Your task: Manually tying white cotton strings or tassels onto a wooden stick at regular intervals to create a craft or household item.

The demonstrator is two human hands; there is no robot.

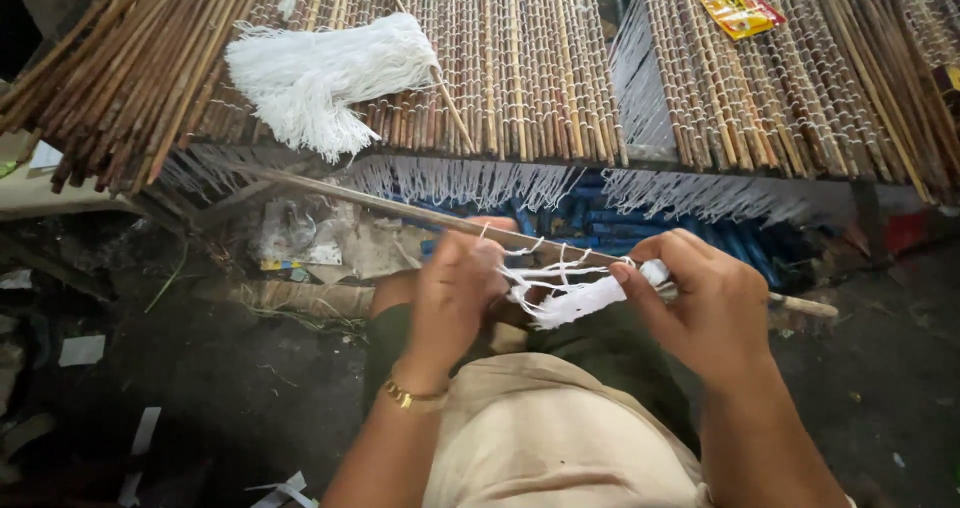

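White threads (570, 293) pinched between both hands' fingertips (625, 271).

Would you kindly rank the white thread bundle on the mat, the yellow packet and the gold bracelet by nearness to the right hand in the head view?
From the right hand:
1. Gold bracelet, on the opposite wrist, lower left.
2. Yellow packet, on the mat, straight above.
3. White thread bundle, on the mat, far upper left.

reed mat (520, 68): dry cane stalks, matt, ribbed, bound with white thread | yarn bundle (320, 78) on the mat: soft white fibre, frayed | stick (400, 210) below the mat's edge: bare wood, smooth | wrapper (738, 10) on the mat: glossy plastic | bracelet (410, 398): shiny gold-coloured metal
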